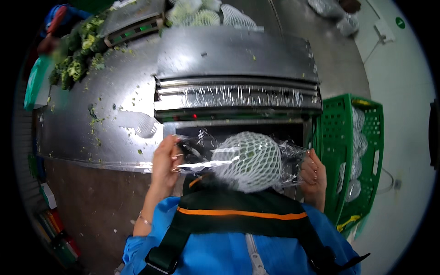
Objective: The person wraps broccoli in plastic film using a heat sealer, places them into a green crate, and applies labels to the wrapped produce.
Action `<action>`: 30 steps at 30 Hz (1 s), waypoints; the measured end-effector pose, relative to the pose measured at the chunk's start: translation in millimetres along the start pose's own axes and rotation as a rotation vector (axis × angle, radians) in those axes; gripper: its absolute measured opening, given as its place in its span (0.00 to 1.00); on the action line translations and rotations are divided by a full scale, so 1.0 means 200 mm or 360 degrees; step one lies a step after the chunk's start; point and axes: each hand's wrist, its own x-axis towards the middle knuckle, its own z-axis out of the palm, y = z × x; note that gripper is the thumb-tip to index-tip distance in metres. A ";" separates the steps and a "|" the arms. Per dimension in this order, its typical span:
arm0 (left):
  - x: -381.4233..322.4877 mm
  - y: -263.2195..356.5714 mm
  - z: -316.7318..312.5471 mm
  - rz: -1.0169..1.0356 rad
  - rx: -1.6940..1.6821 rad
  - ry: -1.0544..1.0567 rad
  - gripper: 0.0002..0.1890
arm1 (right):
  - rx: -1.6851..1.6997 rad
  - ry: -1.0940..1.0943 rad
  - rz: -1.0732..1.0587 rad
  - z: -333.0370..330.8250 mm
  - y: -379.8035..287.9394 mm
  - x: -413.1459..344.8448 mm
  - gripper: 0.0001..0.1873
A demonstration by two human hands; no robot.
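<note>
Between my hands is a round green vegetable in a white foam net [252,161], with clear plastic film [197,165] stretched over it. My left hand [166,160] grips the film's left end. The film's right end is bunched in my right hand [313,170]. The netted vegetable hangs close to my chest, over the near edge of a black plate [192,137] on the wrapping machine. Beyond it, a strip of film [240,96] lies across the machine's metal rollers, under a steel cover [237,55]. A small red light glows on the machine's front.
A green plastic crate [335,137] holding several wrapped pieces stands at my right. On the steel table [75,127] lie an unfilled foam net [142,124] and leaf scraps. Broccoli [74,68], a scale [134,31], and netted vegetables [197,17] sit farther back. Another person's arm [56,20] shows at far left.
</note>
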 end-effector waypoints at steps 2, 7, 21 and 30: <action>-0.08 -0.06 -0.15 -0.0283 -0.0185 0.0131 0.11 | 0.0112 -0.0061 0.0088 -0.25 0.07 -0.04 0.12; -0.07 -0.57 -0.34 -0.0748 0.0708 -0.0185 0.10 | -0.1036 0.0762 0.0211 -0.88 0.65 0.25 0.14; -0.12 -0.47 0.84 -0.0226 0.0462 -0.1484 0.24 | -0.0066 -0.0869 -0.0291 -0.17 0.32 -0.19 0.38; -0.38 -0.50 1.48 0.2994 0.1438 -0.2869 0.18 | 0.0158 0.0514 -0.1633 -0.84 -0.50 -0.67 0.40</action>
